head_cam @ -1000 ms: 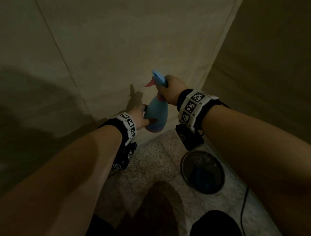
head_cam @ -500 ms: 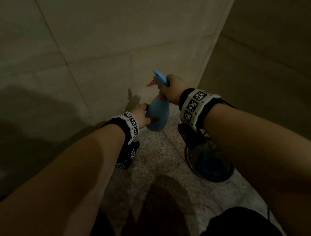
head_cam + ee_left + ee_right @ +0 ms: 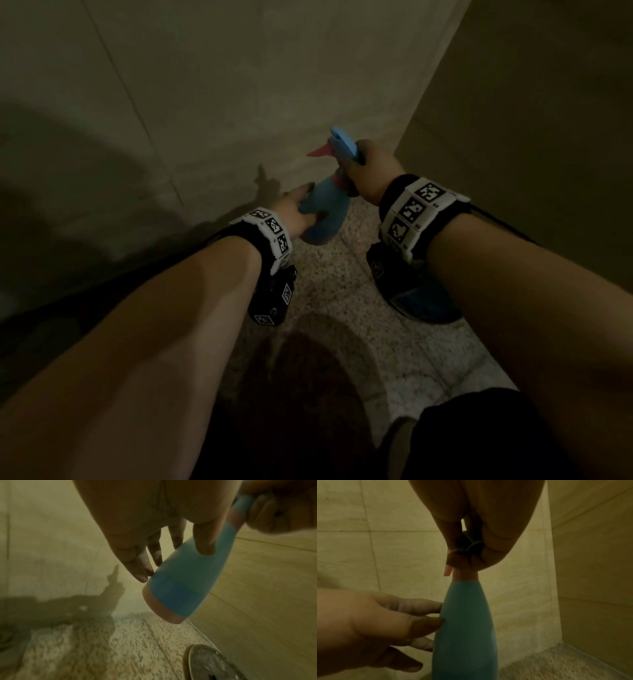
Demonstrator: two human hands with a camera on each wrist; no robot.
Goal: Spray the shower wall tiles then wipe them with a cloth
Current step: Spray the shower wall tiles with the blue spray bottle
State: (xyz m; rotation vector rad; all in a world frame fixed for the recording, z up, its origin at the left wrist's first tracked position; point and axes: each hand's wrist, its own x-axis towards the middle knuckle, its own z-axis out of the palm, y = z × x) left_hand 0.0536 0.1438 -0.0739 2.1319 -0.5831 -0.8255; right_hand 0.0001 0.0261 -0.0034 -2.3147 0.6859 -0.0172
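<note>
A blue spray bottle [image 3: 325, 219] with a pink trigger and a pink base hangs tilted in front of the beige wall tiles [image 3: 239, 85], nozzle toward the wall. My right hand [image 3: 373, 171] grips its spray head and neck. My left hand [image 3: 294, 212] holds the bottle's body, thumb on the near side and fingers behind. In the left wrist view the thumb of my left hand [image 3: 154, 513] lies on the bottle [image 3: 185, 581]. The right wrist view shows the bottle [image 3: 465, 628] below my right hand [image 3: 488, 520], with my left hand [image 3: 376, 622] at its side.
A round metal basin [image 3: 428, 305] with something blue in it sits on the speckled floor [image 3: 335, 291], mostly hidden under my right wrist; its rim [image 3: 211, 665] shows in the left wrist view. A second tiled wall [image 3: 531, 120] closes the corner on the right.
Both hands and the bottle have shifted slightly right, toward the corner. The basin has slid further under my right wrist in the view. Both holds are unchanged.
</note>
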